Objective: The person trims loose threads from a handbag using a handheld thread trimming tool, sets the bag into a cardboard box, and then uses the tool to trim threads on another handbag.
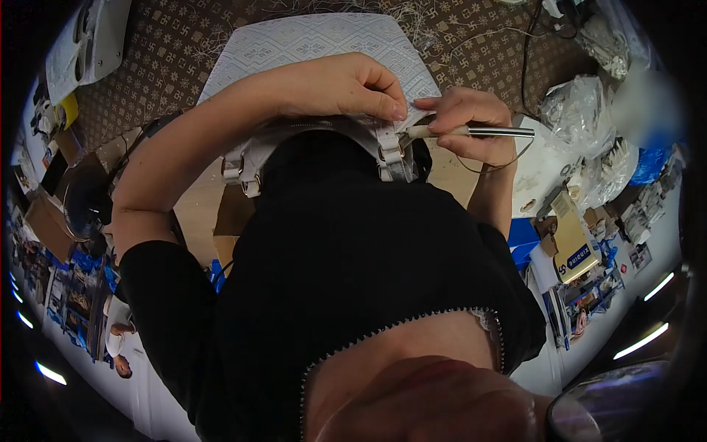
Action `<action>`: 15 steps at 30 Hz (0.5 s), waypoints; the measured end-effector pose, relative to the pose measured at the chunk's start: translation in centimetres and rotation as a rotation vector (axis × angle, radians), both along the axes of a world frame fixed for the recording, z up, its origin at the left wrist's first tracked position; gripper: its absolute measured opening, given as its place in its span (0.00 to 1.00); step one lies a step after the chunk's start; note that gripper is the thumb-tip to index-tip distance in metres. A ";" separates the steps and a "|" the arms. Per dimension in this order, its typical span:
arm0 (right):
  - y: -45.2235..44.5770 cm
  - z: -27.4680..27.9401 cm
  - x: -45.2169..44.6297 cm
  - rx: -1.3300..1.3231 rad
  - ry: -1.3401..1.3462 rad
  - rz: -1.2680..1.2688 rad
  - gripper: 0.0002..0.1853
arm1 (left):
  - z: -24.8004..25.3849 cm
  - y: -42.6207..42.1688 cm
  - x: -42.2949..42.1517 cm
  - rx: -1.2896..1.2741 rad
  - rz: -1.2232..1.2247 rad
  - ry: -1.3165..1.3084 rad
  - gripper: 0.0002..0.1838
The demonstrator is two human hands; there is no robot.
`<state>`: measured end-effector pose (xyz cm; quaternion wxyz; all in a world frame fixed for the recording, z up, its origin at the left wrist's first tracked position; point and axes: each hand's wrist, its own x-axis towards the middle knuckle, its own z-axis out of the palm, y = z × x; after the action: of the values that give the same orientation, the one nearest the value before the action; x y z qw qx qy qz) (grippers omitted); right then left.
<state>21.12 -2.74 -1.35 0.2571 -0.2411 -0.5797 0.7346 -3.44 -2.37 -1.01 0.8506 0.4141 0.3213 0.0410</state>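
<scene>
A white strapped piece with metal buckles lies across the lap, its band curving between the two hands. My left hand is closed, thumb and fingertips pinched at the band's upper right edge; what sits between the fingertips is too small to tell. Just to its right, my right hand is wrapped round a slim tool with a shiny metal handle, its pale tip pointing left at the buckled strap. A thin dark cord loops below the tool. Another buckled strap hangs at the left.
A pale patterned padded surface lies beyond the hands. At the right are a white machine bed, clear plastic bags and a yellow box. A person in white is far off at the lower left.
</scene>
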 end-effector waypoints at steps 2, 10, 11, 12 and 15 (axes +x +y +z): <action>0.0 0.2 0.0 -0.003 -0.008 -0.001 0.10 | 0.0 0.0 0.0 0.004 0.001 0.002 0.13; -0.1 0.3 0.0 0.003 -0.035 0.007 0.10 | 0.0 0.0 0.0 0.020 -0.001 0.005 0.12; 0.0 0.3 0.0 0.010 -0.040 0.010 0.10 | 0.0 0.0 0.0 0.020 0.000 0.006 0.12; 0.0 0.3 0.0 0.017 -0.044 0.014 0.10 | 0.0 0.0 0.0 0.015 -0.001 -0.004 0.12; -0.1 0.3 -0.2 -0.007 -0.008 -0.007 0.11 | -0.2 0.0 -0.1 0.011 0.004 -0.022 0.12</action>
<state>20.93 -2.79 -1.08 0.2563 -0.2471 -0.5774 0.7347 -3.52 -2.39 -1.18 0.8517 0.4178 0.3123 0.0489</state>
